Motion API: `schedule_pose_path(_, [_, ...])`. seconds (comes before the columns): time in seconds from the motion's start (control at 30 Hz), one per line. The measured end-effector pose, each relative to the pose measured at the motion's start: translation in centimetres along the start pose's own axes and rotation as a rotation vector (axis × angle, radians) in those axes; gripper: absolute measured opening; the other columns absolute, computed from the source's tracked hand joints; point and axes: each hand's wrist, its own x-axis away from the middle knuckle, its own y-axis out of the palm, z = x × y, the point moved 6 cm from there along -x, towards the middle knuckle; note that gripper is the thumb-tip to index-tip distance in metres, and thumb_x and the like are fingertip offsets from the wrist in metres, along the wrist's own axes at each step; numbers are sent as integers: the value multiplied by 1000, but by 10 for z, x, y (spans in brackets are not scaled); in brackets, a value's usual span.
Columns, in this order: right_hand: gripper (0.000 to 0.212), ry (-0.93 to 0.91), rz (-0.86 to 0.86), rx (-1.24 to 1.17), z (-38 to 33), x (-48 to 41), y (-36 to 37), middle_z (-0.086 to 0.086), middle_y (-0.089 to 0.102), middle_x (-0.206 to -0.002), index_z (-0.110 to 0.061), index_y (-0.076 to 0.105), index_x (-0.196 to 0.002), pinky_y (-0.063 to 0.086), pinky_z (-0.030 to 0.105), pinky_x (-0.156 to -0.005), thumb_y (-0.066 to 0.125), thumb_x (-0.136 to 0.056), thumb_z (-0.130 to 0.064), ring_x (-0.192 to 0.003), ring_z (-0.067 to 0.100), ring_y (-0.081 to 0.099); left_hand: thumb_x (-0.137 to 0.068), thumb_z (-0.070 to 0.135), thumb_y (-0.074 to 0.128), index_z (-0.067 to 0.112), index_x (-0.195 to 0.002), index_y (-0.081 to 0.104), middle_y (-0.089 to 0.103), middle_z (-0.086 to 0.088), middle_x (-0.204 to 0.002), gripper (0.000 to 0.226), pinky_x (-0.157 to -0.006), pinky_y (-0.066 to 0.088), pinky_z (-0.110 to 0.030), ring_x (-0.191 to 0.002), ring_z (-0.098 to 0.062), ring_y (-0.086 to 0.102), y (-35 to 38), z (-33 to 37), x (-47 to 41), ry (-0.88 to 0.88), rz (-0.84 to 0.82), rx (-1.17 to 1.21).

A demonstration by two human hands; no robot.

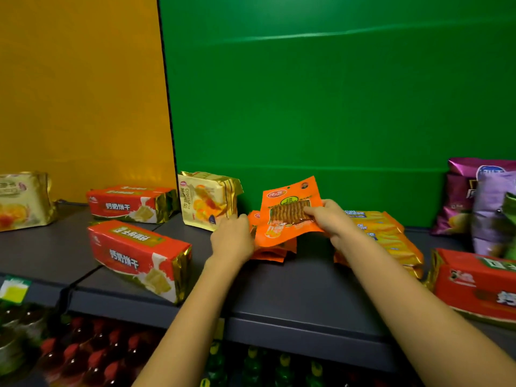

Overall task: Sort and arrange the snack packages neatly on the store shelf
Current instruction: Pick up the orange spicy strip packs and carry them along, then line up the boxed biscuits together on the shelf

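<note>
Right hand pinches the right edge of an orange snack packet, which is held tilted above the grey shelf. Left hand lies against the left edge of a stack of orange packets on the shelf beneath; whether its fingers grasp the stack cannot be told. Croissant bag stands just left. Yellow cracker pack lies just right. Red biscuit packs lie farther left.

Both my arms reach far forward, my left hand knuckles up, my right hand pinching an orange packet.
</note>
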Motion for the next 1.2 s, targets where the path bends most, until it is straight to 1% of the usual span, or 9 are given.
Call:
schedule_pose_path(0.2, [19, 83, 13, -36, 13, -10, 34, 5, 57, -71, -11, 58, -72, 40, 23, -53, 51, -89, -4, -59, 14, 50, -94, 20, 42, 15, -114, 51, 62, -9, -115, 22, -78, 45, -39, -107, -31, 57, -47, -6, 42, 157, 197, -118])
schedule_pose_path(0.27, [13, 102, 23, -34, 18, -13, 47, 12, 63, -84, -3, 65, -89, 44, 26, -59, 52, -88, -5, -67, 22, 56, -94, 29, 43, 19, -114, 53, 65, -5, -113, 25, -77, 48, -38, -104, -29, 60, -63, -18, 47, 201, 273, -78])
schedule_pose_path(0.37, [32, 123, 62, 54, 30, -20, 59, 20, 66, -110, 2, 62, -108, 49, 35, -81, 55, -80, -12, -96, 32, 63, -92, 43, 44, 20, -116, 54, 65, -3, -113, 35, -82, 51, -37, -105, -24, 60, -75, -49, 47, 246, 293, -61])
schedule_pose_path(0.57, [60, 142, 38, 309, 26, -4, 55, 21, 50, -136, 2, 45, -131, 43, 33, -92, 61, -80, -26, -123, 34, 50, -54, 94, 15, 20, -119, 59, 62, 1, -121, 107, -95, 44, -37, -111, -17, 55, -78, -121, 40, 286, 96, 82])
schedule_pose_path(0.73, [50, -40, -73, 354, -6, 33, 20, 9, 42, -144, -7, 41, -136, 35, 33, -104, 55, -90, -18, -130, 23, 42, -32, 94, 51, 41, -119, 47, 50, 13, -123, 102, -88, 43, -23, -109, -7, 52, -61, -163, 28, 253, -319, 390])
schedule_pose_path(0.83, [35, -173, -104, 364, -27, 68, -17, 3, 52, -129, -13, 50, -127, 37, 29, -102, 51, -92, -11, -121, 20, 49, -20, 83, 69, 52, -110, 38, 43, 21, -117, 100, -78, 44, -15, -104, -4, 51, -57, -170, 21, 324, -473, 298])
schedule_pose_path(0.97, [27, -328, -32, 471, -45, 112, -80, -2, 56, -120, -19, 53, -116, 39, 8, -89, 52, -91, -7, -113, 10, 50, -14, 92, 57, 47, -104, 38, 45, 26, -105, 102, -79, 37, -12, -96, 1, 48, -51, -169, 4, 453, -363, -20])
schedule_pose_path(1.03, [31, -327, 28, 588, -40, 129, -118, -1, 57, -121, -16, 53, -119, 39, 8, -86, 57, -89, -10, -114, 10, 51, -16, 92, 56, 37, -121, 43, 53, 14, -114, 120, -89, 40, -22, -100, -6, 48, -44, -170, -4, 490, -271, -93])
schedule_pose_path(1.2, [62, -11, 13, 789, -1, 158, -203, -2, 48, -127, -13, 44, -132, 37, 14, -85, 72, -77, -14, -114, 10, 43, -18, 89, 62, 22, -136, 42, 54, 0, -130, 137, -102, 41, -36, -112, -16, 50, -38, -168, -6, 437, -196, -167])
